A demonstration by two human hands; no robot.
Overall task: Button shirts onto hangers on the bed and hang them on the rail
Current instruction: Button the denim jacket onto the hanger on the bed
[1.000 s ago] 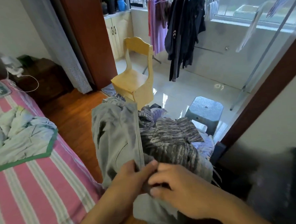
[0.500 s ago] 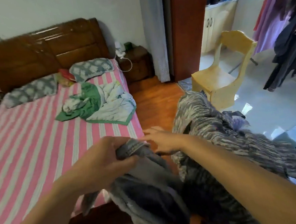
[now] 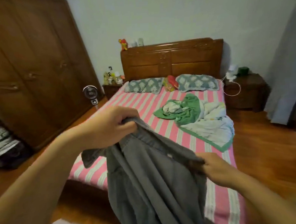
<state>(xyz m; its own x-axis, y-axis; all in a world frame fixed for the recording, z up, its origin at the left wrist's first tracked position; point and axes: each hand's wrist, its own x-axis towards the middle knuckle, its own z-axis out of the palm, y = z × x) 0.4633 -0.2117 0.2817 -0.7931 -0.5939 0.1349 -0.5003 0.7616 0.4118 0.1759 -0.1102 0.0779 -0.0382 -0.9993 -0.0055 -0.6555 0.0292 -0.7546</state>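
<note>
— What do we have in our hands?

— A grey shirt (image 3: 153, 184), held up in the air at the foot of the bed (image 3: 139, 102). Our left hand (image 3: 108, 126) has its fingers curled round the collar end, bunching the cloth in a fist; our right hand (image 3: 216, 170) pinches the top edge further along, lower and nearer to us.

— And the rest of the shirt?

— It hangs down between our arms, in front of the pink-and-white striped sheet, with one collar point sticking out to the left below our fist. We cannot tell whether the hem touches the mattress.

— What lies on the bed itself?

— A crumpled green-and-white blanket (image 3: 201, 119) on the right half, and two patterned pillows (image 3: 145, 86) against the wooden headboard (image 3: 171, 60) — with a wardrobe (image 3: 30, 67) standing to the left.
</note>
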